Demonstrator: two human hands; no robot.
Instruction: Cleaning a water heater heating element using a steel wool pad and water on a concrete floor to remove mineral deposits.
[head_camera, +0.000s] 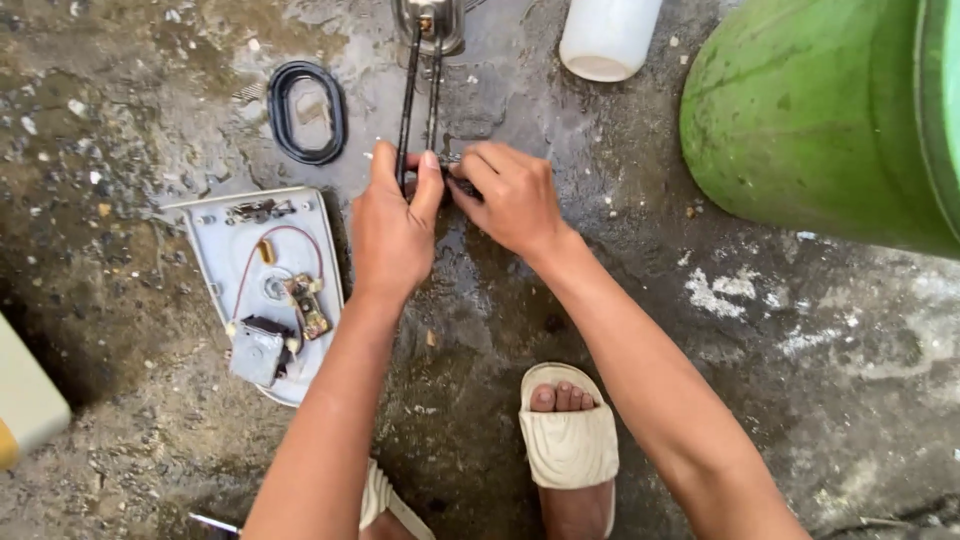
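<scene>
on the wet concrete floor (800, 330), a grey cover plate (255, 285) with wiring lies at left, a black rubber gasket (307, 112) beyond it. the left hand (393, 228) pinches the dark metal rods (418, 90) of a heating element near their lower end; the right hand (512, 195) closes its fingers on the same end. a white bottle (607, 37) and green drum (830, 120) stand at right.

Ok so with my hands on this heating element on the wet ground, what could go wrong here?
1. The concrete floor is wet; the open cover plate with exposed wiring lies on it and may take in water.
2. Both the left hand and right hand pinch the dark element rods; a slip could bend them.
3. The black rubber gasket lies loose among grit and might get dirty.
</scene>
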